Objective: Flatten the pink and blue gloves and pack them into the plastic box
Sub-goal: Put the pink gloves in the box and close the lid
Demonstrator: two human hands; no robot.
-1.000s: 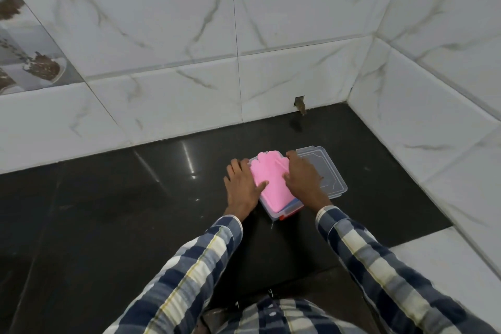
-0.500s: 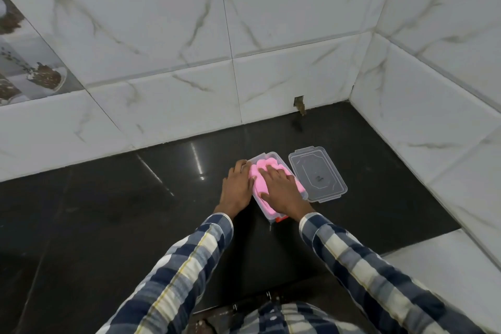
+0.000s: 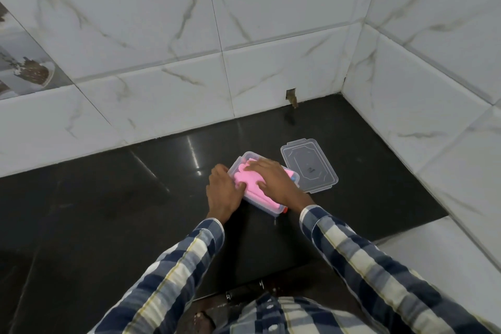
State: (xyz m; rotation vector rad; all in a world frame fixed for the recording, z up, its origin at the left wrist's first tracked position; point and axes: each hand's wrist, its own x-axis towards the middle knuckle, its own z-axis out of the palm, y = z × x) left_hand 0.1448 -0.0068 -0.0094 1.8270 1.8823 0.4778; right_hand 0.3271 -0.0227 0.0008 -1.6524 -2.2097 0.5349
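A clear plastic box sits on the black counter, holding a pink glove that fills it. A sliver of blue glove shows at the box's right rim. My right hand lies flat on the pink glove, fingers spread, pressing down. My left hand grips the box's left side, thumb resting over the rim on the glove. A small red part shows at the box's near corner.
The box's clear lid lies flat just right of the box. White marble-tiled walls close the counter at the back and right. A small notch sits in the back wall's base.
My right hand moved from the box's right edge onto the pink glove and pressed it down into the box. My left hand stayed on the left side.
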